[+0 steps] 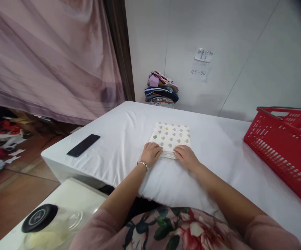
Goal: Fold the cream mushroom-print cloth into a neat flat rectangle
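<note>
A folded white cloth (170, 136) printed with small grey tree-like shapes and a few coloured marks lies flat on the white-covered table (124, 139). Its layered near edge faces me. My left hand (151, 153) grips the near left corner, fingers curled over the top; a bracelet circles that wrist. At the near right corner, my right hand (186, 157) holds the cloth the same way. Both thumbs are at the layered edge, partly hidden.
A dark flat slab (83, 145) lies on the table's left side. At right stands a red plastic basket (283, 149). Beyond the far edge is a stack of folded fabrics (162, 89) by the wall. A clear black-lidded container (53, 229) sits on a lower surface at the near left.
</note>
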### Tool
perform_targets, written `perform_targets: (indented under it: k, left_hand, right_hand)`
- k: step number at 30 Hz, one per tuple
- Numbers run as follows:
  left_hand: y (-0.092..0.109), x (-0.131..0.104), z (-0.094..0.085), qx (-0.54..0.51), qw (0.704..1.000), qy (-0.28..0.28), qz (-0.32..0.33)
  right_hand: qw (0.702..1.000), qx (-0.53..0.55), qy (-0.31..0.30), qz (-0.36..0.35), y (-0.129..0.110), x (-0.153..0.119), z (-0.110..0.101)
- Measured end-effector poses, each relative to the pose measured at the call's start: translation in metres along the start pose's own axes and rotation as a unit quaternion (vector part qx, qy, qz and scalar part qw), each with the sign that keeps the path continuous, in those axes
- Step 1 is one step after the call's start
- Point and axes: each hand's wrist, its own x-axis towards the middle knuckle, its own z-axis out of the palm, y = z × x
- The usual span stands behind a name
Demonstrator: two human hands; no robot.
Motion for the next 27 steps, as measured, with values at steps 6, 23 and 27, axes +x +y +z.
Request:
perform_targets:
  k: [6, 23, 27]
  left_hand:
    - [0.0, 0.001, 0.003, 0.0, 1.0, -0.018, -0.006]
    - [0.007, 0.003, -0.002, -0.031, 0.999, -0.015, -0.021]
    - [0.008, 0.001, -0.005, -0.025, 0.999, -0.033, -0.014]
  right_hand:
    - [0.997, -0.057, -0.054, 0.009, -0.008, 0.01, -0.004]
    - [0.998, -0.016, 0.053, -0.004, -0.007, -0.005, 0.013]
    - [0.998, -0.029, 0.041, -0.023, -0.006, -0.007, 0.014]
